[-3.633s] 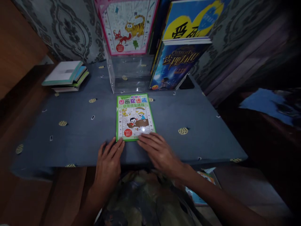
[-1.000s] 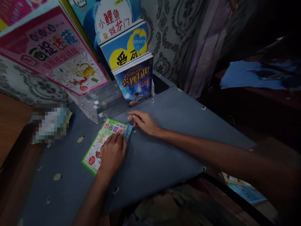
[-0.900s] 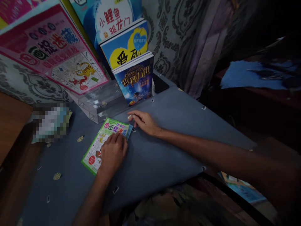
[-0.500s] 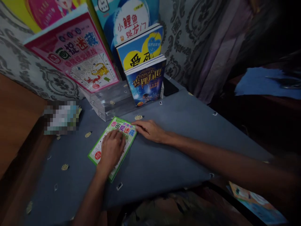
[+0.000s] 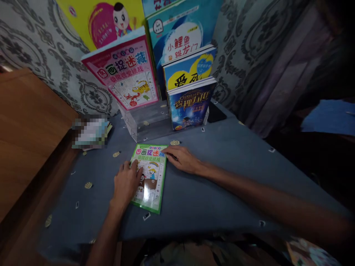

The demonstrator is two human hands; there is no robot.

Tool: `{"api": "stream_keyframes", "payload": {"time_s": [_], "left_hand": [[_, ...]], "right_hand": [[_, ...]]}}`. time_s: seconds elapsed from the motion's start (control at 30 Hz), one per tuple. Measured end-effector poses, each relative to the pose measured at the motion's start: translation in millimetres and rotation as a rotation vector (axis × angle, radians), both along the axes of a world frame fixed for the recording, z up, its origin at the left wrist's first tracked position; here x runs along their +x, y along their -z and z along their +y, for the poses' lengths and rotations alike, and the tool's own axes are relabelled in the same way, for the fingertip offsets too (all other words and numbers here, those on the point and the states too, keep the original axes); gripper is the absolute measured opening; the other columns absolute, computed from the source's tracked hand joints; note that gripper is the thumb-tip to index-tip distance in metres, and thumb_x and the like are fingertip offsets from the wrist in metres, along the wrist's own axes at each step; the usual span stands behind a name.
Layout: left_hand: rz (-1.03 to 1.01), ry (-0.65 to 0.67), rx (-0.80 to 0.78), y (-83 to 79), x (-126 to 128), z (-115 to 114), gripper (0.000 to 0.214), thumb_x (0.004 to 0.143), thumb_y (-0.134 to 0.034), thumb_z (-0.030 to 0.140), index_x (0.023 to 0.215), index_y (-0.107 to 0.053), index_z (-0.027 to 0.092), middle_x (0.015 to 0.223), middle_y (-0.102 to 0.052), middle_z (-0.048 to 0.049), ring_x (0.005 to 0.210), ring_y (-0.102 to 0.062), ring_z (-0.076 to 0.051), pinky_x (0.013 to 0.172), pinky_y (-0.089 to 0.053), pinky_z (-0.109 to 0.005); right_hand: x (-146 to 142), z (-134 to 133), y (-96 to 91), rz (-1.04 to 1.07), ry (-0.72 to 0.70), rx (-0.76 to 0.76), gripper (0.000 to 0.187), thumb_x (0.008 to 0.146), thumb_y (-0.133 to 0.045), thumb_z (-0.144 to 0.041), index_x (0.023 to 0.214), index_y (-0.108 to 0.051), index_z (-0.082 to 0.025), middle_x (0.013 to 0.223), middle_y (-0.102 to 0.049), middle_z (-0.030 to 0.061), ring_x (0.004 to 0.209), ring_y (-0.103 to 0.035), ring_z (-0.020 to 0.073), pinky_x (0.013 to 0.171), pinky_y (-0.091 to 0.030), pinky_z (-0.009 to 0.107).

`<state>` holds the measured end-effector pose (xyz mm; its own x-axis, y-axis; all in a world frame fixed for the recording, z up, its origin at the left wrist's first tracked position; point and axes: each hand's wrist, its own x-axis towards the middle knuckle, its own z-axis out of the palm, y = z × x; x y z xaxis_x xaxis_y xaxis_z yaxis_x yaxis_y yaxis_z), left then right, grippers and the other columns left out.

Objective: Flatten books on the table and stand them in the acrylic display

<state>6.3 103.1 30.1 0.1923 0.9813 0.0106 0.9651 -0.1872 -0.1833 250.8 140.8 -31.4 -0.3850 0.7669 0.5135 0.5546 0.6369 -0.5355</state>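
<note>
A green-bordered picture book [image 5: 151,181] lies flat and closed on the cloth-covered table, its cover facing up. My left hand [image 5: 127,181] rests over its left edge, fingers spread and fingertips on the cover. At the book's top right corner is my right hand [image 5: 181,159]; its fingers are held together and touch that corner, with the thumb partly hidden. Just beyond the book stands a clear plastic book rack [image 5: 135,127]. A pink picture book [image 5: 130,77] leans in its left part, and a dark blue novel [image 5: 190,107] stands at its front right.
Behind the novel are a blue-and-yellow book [image 5: 191,70] and a teal book [image 5: 181,33]; a yellow book [image 5: 83,18] stands at the back left. A blurred-out stack [image 5: 91,133] sits at the table's left edge. A black flat object [image 5: 217,113] lies right of the rack.
The green book has turned to lie straighter. My left hand has slid from the middle of its cover to the left edge, uncovering the picture. My right hand stays at the corner; the view has shifted.
</note>
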Motion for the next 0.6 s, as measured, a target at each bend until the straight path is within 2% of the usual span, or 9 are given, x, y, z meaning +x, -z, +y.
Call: {"api": "stream_keyframes", "payload": {"time_s": [0.27, 0.4, 0.6], "left_hand": [[0.060, -0.121, -0.001, 1.3, 1, 3, 0.039, 0.104, -0.038, 0.037, 0.131, -0.058, 0.018, 0.117, -0.062, -0.0155, 0.112, -0.061, -0.030, 0.077, -0.057, -0.037], [0.076, -0.108, -0.012, -1.6, -1, 12, 0.039, 0.104, -0.038, 0.038, 0.128, -0.060, 0.017, 0.117, -0.063, -0.0149, 0.113, -0.061, -0.030, 0.084, -0.056, -0.040], [0.042, -0.087, 0.005, -0.3, -5, 20, 0.039, 0.104, -0.038, 0.038, 0.129, -0.060, 0.017, 0.119, -0.063, -0.0151, 0.114, -0.061, -0.032, 0.083, -0.056, -0.042]], "right_hand": [[-20, 29, 7.5, -0.045, -0.055, 0.010, 0.027, 0.093, -0.051, -0.011, 0.111, -0.070, -0.013, 0.114, -0.074, 0.0150, 0.108, -0.067, 0.0253, 0.098, -0.053, 0.043], [-28, 43, 8.7, -0.084, -0.049, 0.002, 0.026, 0.092, -0.053, -0.011, 0.110, -0.071, -0.015, 0.119, -0.073, 0.0140, 0.113, -0.065, 0.0258, 0.102, -0.051, 0.046], [-30, 52, 6.9, -0.152, -0.061, -0.004, 0.028, 0.092, -0.053, -0.011, 0.113, -0.071, -0.017, 0.122, -0.073, 0.0130, 0.115, -0.065, 0.0269, 0.104, -0.048, 0.048]]}}
